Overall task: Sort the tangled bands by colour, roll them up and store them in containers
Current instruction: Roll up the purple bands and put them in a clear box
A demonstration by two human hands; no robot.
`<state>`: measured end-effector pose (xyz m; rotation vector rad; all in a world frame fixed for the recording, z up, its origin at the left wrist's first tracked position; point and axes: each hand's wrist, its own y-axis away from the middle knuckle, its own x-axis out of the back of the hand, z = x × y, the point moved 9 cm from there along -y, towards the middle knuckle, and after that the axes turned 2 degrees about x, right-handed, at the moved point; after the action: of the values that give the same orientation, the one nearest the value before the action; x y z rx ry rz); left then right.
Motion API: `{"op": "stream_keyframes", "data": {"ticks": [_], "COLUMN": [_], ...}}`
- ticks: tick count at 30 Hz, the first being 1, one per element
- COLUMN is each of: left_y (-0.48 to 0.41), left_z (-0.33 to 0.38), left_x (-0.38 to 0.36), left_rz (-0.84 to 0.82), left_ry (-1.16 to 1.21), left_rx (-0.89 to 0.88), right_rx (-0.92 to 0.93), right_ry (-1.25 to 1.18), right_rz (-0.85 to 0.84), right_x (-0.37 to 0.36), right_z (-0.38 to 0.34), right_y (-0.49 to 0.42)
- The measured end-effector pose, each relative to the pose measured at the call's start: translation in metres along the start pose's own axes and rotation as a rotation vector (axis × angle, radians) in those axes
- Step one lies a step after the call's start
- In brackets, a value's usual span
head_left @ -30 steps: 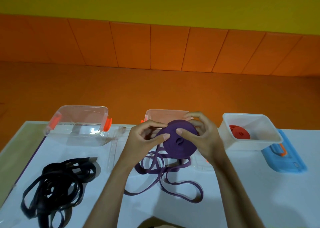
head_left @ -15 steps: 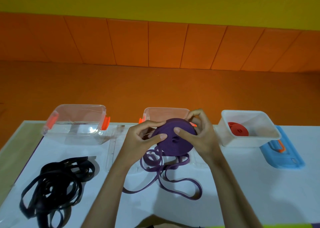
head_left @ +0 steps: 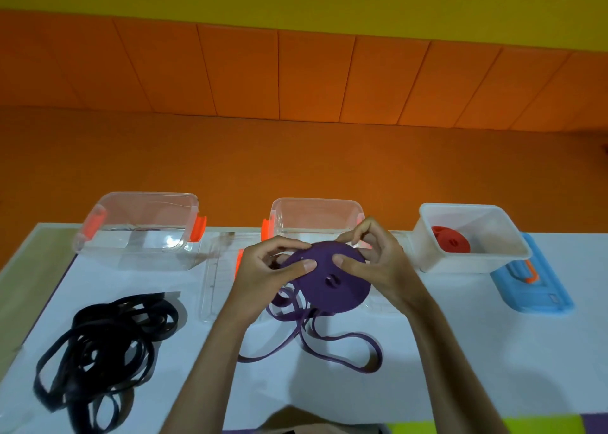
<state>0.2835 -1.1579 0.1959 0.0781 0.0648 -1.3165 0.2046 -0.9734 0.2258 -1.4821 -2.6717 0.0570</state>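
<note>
1. Loose purple tail (head_left: 306, 318): unwound length, looped on the white table (head_left: 460, 351) nearest the person and rising to the roll.
2. Black bands (head_left: 102, 338): tangled heap, front left, well apart from both hands.
3. Purple roll (head_left: 332, 282): flat disc held above the table. The left hand (head_left: 263, 269) pinches its left edge and the right hand (head_left: 378, 265) its right; the hands are close together, thumbs on the face.
4. Step, as judged: winding. Press the face flat so the coils do not telescope. Feed the tail untwisted, under light tension.
5. Middle clear container (head_left: 316, 213): directly behind the roll, probably its destination.
6. Left clear container (head_left: 138, 233): far left.
7. White container (head_left: 477, 262): far right, holding a red roll (head_left: 452, 242), with a blue lid (head_left: 533, 288) beside it.
</note>
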Motion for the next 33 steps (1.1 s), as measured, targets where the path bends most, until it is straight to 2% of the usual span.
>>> {"op": "stream_keyframes", "data": {"ticks": [2,4,6,10,15,18,20,22,24,28,30,33], "left_y": [-0.001,-0.003,-0.003,-0.003,-0.004,-0.003,-0.003,-0.001,0.001,-0.005,-0.016,-0.037], "left_z": [-0.004,-0.007,-0.012,-0.023,-0.033,-0.038,-0.044,-0.05,-0.056,-0.072,-0.081,-0.098], "left_x": [-0.004,-0.007,-0.005,0.002,-0.003,-0.006,-0.009,-0.009,-0.009,-0.009,-0.01,-0.015], "left_rz": [-0.019,-0.015,0.016,0.082,0.101,0.136,0.191,0.322,0.453,0.6,0.616,0.543], "left_ry": [-0.036,-0.038,-0.035,0.032,0.053,0.074,0.083,0.081,0.098,0.186,0.197,0.231], "left_rx": [-0.001,0.004,0.013,0.04,0.055,0.056,0.051,0.042,0.032,0.072,0.122,0.246], "right_rx": [-0.045,-0.008,0.037,-0.002,-0.001,-0.004,-0.021,-0.042,-0.054,-0.12,-0.155,-0.211], "right_ry": [0.079,0.112,0.12,0.107,0.129,0.066,-0.018,-0.078,-0.099,-0.132,-0.143,-0.159], "right_rz": [-0.041,-0.017,0.063,0.236,0.15,0.192,0.248,0.3,0.326,0.374,0.395,0.441], "right_x": [-0.002,0.0,0.006,0.021,0.019,0.024,0.028,0.031,0.031,0.033,0.037,0.043], "right_z": [0.007,0.007,0.004,0.013,0.021,0.031,0.041,0.052,0.061,0.086,0.099,0.116], "right_y": [0.002,0.003,0.004,0.005,0.006,0.008,0.008,0.005,-0.002,-0.021,-0.032,-0.052]}}
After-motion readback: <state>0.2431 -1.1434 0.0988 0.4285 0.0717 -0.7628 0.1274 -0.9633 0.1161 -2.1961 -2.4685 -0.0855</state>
